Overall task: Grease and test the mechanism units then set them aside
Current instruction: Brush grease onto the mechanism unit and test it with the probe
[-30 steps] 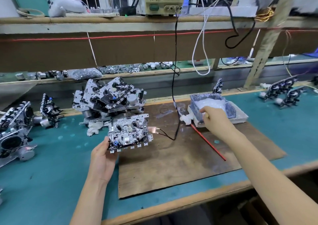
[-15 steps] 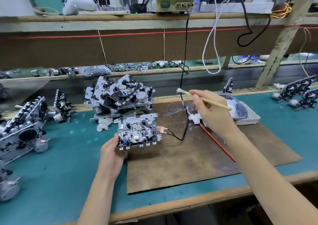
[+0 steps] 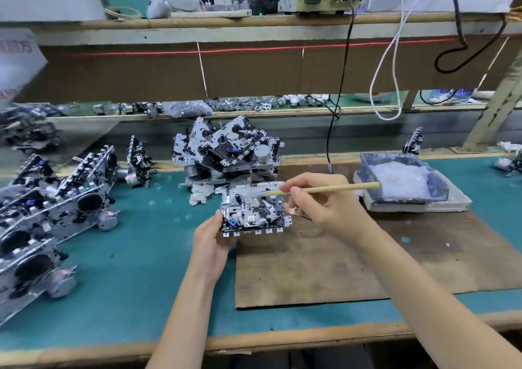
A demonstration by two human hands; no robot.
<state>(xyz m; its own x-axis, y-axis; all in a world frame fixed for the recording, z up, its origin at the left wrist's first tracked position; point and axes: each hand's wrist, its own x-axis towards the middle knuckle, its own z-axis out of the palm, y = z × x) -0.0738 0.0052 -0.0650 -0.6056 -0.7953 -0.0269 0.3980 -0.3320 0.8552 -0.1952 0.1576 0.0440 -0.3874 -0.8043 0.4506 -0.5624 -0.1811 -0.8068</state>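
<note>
Left hand (image 3: 212, 237) gripping silver metal mechanism unit (image 3: 253, 210); right hand (image 3: 319, 202) pinching thin wooden brush (image 3: 322, 190), greasy tip pointing leftward onto unit top

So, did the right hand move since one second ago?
Yes. The right hand left the grease tray and went left; its brush tip is now on the unit in the left hand.

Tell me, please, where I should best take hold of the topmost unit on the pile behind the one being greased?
Probably by the bare metal edges of its plate, reaching in from above and the front: the topmost unit lies tilted with its face towards you and its upper edge free, while small parts crowd the face and other units wedge under its lower side.
</note>
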